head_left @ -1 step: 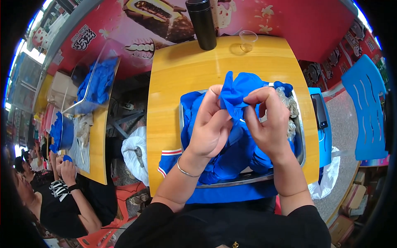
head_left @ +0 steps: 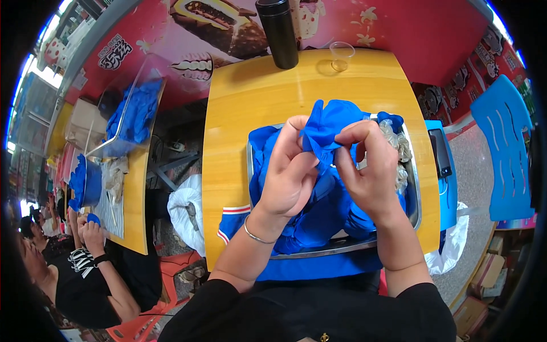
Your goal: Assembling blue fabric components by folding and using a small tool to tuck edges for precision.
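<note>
One blue fabric piece (head_left: 326,132) was clamped between the fingers of left hand (head_left: 289,179) and right hand (head_left: 371,168), held above metal tray (head_left: 342,249) of blue cloth (head_left: 325,219) on yellow table (head_left: 239,97).

held cloth (head_left: 335,118): blu | tbl (head_left: 250,94): yel | flask (head_left: 278,37): blk | strip (head_left: 230,222): blu, red/wht stripes

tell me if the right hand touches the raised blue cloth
Touching: the head view shows the right hand pinching the raised blue cloth at its right side.
</note>
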Motion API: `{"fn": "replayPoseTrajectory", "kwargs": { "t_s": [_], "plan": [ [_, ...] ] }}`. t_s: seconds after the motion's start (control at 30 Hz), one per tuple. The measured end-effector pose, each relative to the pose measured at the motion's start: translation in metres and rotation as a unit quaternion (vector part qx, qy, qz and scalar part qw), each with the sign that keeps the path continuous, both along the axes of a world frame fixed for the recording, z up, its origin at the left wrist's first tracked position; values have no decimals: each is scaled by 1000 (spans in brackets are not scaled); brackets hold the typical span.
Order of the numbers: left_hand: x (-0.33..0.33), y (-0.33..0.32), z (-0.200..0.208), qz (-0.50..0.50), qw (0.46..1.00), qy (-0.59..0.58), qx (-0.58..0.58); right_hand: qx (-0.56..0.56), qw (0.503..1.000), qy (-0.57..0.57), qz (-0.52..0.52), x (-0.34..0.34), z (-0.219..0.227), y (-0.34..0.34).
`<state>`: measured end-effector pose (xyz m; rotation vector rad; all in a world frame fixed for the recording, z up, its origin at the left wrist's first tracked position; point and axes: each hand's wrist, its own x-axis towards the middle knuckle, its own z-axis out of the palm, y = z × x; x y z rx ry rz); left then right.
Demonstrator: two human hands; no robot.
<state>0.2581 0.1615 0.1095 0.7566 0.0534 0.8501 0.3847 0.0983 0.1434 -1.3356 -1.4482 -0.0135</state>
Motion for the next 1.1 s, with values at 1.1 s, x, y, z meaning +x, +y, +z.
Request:
{"fn": "replayPoseTrajectory", "kwargs": {
  "t_s": [1.1],
  "plan": [
    [14, -19, 15, 126, 991, 11, 41, 11, 974, 198, 108, 3, -6, 1]
  ]
}}
